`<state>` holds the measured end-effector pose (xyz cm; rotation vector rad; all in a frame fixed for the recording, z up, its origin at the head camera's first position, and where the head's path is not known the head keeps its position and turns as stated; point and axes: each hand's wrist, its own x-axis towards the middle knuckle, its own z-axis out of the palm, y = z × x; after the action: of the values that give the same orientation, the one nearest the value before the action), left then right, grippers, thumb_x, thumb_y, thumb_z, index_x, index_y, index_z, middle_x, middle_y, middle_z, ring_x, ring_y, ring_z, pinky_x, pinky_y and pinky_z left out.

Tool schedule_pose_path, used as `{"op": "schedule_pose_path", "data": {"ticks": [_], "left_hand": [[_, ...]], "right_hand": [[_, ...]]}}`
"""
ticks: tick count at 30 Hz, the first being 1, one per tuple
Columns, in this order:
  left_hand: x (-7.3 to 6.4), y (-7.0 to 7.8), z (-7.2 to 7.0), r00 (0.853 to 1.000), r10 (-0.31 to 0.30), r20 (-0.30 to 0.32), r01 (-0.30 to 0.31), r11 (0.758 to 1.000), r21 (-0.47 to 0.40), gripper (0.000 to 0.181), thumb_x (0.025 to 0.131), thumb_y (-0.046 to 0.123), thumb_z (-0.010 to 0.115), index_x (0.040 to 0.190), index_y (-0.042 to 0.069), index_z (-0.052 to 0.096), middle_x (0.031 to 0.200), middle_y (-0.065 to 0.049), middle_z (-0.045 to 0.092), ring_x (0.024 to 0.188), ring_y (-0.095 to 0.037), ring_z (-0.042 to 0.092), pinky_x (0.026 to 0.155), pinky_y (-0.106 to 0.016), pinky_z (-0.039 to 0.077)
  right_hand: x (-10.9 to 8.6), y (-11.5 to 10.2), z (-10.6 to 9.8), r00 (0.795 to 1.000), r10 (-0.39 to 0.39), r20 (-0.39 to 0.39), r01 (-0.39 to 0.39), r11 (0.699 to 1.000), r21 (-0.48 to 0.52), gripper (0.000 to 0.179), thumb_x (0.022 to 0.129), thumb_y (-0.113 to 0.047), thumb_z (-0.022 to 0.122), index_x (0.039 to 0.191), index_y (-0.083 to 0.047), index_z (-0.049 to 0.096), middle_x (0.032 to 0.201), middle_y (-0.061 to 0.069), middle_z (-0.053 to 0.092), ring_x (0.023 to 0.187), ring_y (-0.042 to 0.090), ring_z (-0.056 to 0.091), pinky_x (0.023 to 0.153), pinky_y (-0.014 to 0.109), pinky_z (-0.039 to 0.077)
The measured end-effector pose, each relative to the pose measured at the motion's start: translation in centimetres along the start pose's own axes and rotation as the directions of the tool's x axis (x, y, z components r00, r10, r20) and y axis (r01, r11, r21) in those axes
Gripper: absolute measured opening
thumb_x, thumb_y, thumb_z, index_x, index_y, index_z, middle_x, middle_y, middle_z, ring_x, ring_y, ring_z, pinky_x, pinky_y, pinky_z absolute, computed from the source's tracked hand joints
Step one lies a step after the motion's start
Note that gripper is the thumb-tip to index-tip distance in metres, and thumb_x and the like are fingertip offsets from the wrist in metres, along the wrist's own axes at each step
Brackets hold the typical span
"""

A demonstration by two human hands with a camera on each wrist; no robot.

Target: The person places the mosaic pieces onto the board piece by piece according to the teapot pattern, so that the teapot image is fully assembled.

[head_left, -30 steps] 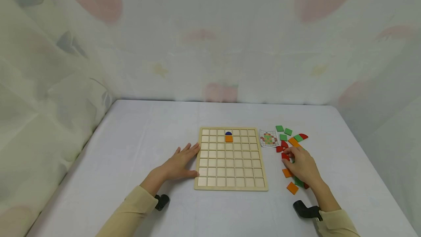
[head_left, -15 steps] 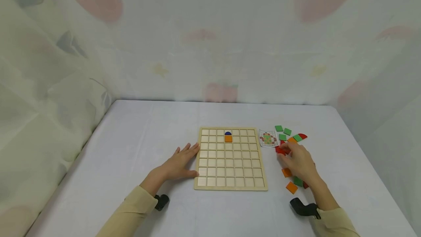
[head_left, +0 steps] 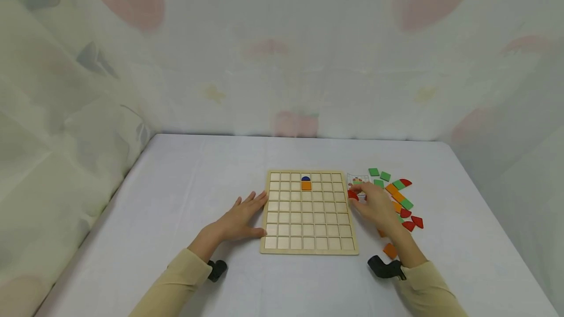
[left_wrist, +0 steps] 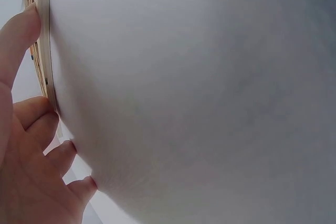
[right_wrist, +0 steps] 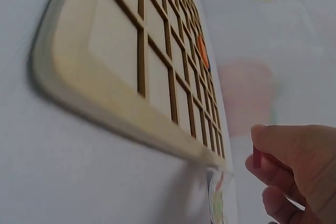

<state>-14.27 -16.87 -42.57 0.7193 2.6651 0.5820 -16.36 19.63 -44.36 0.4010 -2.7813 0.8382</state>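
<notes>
A wooden grid board (head_left: pixel 310 212) lies mid-table, with a blue half-round tile (head_left: pixel 306 178) and an orange square tile (head_left: pixel 306 186) in its upper cells. My left hand (head_left: pixel 240 220) rests at the board's left edge, fingers spread; thumb and forefinger touch the frame in the left wrist view. Between thumb and forefinger, my right hand (head_left: pixel 374 204) pinches a red quarter-round tile (head_left: pixel 353 195) at the board's right edge. Seen edge-on in the right wrist view, the red tile (right_wrist: pixel 256 156) is raised off the table. The hand partly covers a small pattern card (head_left: pixel 358 179).
Right of the right hand lie loose tiles: green squares (head_left: pixel 373 172), orange squares (head_left: pixel 390 251) and red quarter-rounds (head_left: pixel 417 221). Some are partly hidden under the hand and forearm. A pale patterned cloth (head_left: pixel 282 62) hangs behind the white table.
My right hand has picked up a red tile from the loose tiles and carried it left to the board's edge, over the card. The left hand has stayed put.
</notes>
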Motion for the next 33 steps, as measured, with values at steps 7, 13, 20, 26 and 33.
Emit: {"op": "schedule_pose_path", "data": {"ticks": [7,13,20,26,33], "left_hand": [[0.0,0.0,0.0,1.000,0.002,-0.003,-0.002,1.000,-0.004,0.088,0.079,0.037,0.070,0.147,0.008,0.022,0.154,-0.006,0.018,0.140,-0.034,0.012,0.109,-0.060,0.008],[-0.1,-0.1,0.0,1.000,-0.002,-0.005,0.002,1.000,0.000,0.088,0.079,0.037,0.070,0.147,0.008,0.022,0.154,-0.006,0.018,0.140,-0.034,0.012,0.109,-0.060,0.008],[-0.1,-0.2,0.0,1.000,-0.002,-0.006,0.002,1.000,0.006,0.088,0.079,0.037,0.071,0.147,0.008,0.022,0.153,-0.007,0.018,0.140,-0.034,0.012,0.108,-0.060,0.009],[-0.2,-0.2,0.0,1.000,0.000,-0.008,0.000,1.000,-0.009,0.088,0.079,0.037,0.071,0.147,0.008,0.023,0.153,-0.006,0.018,0.140,-0.034,0.011,0.108,-0.060,0.008],[-0.2,-0.2,0.1,1.000,0.003,-0.014,-0.003,1.000,-0.005,0.087,0.079,0.038,0.071,0.146,0.008,0.024,0.153,-0.006,0.019,0.140,-0.034,0.012,0.108,-0.060,0.008]], "right_hand": [[1.6,-1.8,1.4,0.999,-0.015,0.036,0.015,1.000,0.021,0.026,0.078,-0.017,0.072,0.100,-0.005,0.066,0.094,0.007,0.067,0.086,0.023,0.058,0.076,0.040,0.048],[2.6,-3.1,2.8,0.997,-0.077,0.031,0.078,0.997,-0.003,0.025,0.077,-0.017,0.073,0.098,-0.006,0.067,0.092,0.006,0.067,0.087,0.024,0.061,0.079,0.041,0.047],[3.9,-4.3,4.1,0.995,-0.083,0.060,0.084,0.996,-0.013,0.021,0.077,-0.018,0.072,0.097,-0.011,0.067,0.089,0.003,0.065,0.081,0.021,0.059,0.065,0.035,0.048],[4.7,-4.9,5.0,0.993,-0.082,0.086,0.084,0.996,-0.017,0.020,0.079,-0.019,0.070,0.097,-0.011,0.068,0.090,0.005,0.064,0.082,0.022,0.058,0.064,0.036,0.048],[5.1,-4.8,5.5,0.994,-0.092,0.068,0.097,0.992,-0.076,0.019,0.079,-0.020,0.071,0.095,-0.011,0.068,0.086,0.004,0.061,0.077,0.021,0.056,0.063,0.036,0.046]]}}
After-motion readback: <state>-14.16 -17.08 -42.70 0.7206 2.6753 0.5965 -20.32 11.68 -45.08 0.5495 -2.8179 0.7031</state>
